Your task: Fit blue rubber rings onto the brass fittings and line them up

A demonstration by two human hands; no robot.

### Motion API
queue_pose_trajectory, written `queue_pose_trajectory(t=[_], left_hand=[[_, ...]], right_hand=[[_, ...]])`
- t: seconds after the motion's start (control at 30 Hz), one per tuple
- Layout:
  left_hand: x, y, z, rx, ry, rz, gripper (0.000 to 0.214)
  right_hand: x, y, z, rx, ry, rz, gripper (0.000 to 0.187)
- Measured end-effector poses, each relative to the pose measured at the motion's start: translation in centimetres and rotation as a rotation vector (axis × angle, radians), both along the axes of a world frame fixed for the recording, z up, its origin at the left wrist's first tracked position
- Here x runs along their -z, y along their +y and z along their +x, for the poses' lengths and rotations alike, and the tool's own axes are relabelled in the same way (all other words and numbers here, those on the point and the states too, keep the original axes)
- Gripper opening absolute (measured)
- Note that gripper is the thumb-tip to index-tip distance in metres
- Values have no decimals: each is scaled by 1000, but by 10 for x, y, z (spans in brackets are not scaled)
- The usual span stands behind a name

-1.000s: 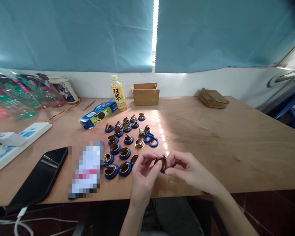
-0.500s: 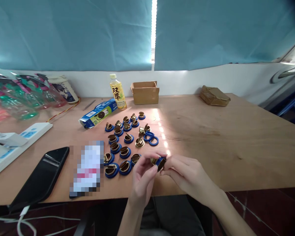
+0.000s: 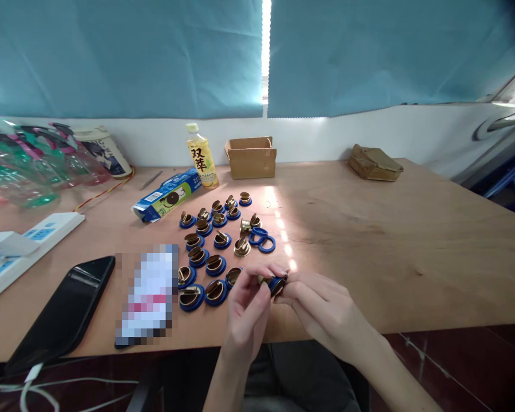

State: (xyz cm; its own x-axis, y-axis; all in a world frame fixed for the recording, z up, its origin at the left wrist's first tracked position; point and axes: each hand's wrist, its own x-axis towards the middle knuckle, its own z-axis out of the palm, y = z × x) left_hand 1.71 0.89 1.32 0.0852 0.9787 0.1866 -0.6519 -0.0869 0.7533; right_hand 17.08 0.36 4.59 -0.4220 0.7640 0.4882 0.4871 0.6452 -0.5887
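Note:
Between my two hands, just above the table's front edge, is a round brass fitting with a blue ring (image 3: 277, 284) around it. My left hand (image 3: 249, 303) grips it from the left with thumb and fingers. From the right, the fingertips of my right hand (image 3: 320, 303) pinch its edge; they partly hide it. Left of my hands, several brass fittings with blue rings (image 3: 215, 292) stand in loose rows, their flaps tilted at various angles. Bare brass fittings (image 3: 242, 247) lie beyond my hands, beside a few loose blue rings (image 3: 266, 244).
A phone (image 3: 64, 309) and a device with a blurred screen (image 3: 148, 297) lie at the left, near a white power strip (image 3: 34, 246). Behind stand a blue snack box (image 3: 167, 195), a drink bottle (image 3: 202, 157), a cardboard box (image 3: 252, 160), a brown package (image 3: 374, 163) and spray bottles (image 3: 38, 166).
The fitting has turned slightly between my fingers, and both hands keep hold of it. The whole view has shifted a little; the things on the table stay in place.

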Motion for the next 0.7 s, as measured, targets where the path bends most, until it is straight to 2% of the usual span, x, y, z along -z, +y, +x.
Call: queue_pose_trajectory(t=[0.33, 0.7], left_hand=[[3, 0, 0, -21, 42, 55, 5], [5, 1, 1, -19, 24, 21, 5]], right_hand=[[-1, 2, 1, 15, -170, 107, 29], [-2, 6, 3, 33, -170, 32, 19]])
